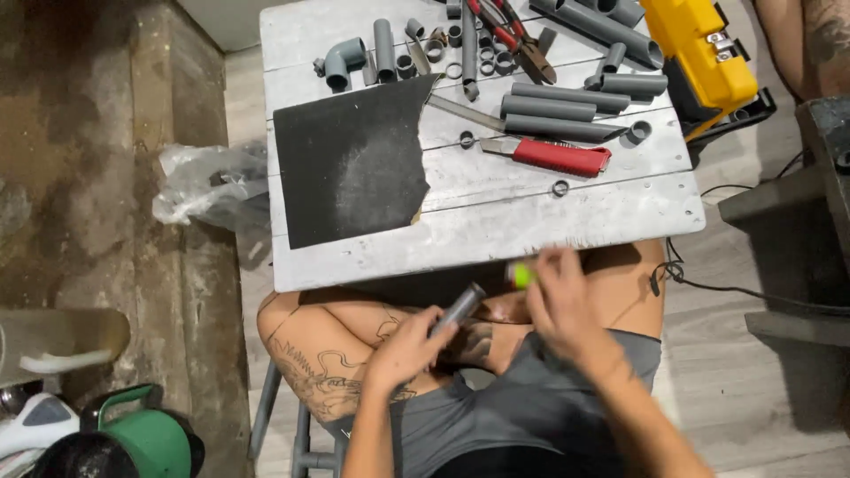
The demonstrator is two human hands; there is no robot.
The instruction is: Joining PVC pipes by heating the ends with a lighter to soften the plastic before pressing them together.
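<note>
Progress: while many cut pipe pieces (pixel 549 108) lie at twelve o'clock, one is in hand.
Left hand (pixel 409 345): fingers wrapped round grey pipe stub (pixel 460 306).
Right hand (pixel 560 301): blurred, fingertips pinching small green thing (pixel 522 275).

A white plank worktop (pixel 372 257) stands on a pale wood-plank floor (pixel 753 389), with a stained, weathered concrete wall (pixel 97 159) at left and a dark grey block (pixel 828 150) at right, under even light.

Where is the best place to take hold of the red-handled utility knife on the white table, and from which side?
Probably by the red handle of the red-handled utility knife, coming from its right end. The bare blade points left, so that end is best avoided; the handle lies flat with free room beside it.
</note>
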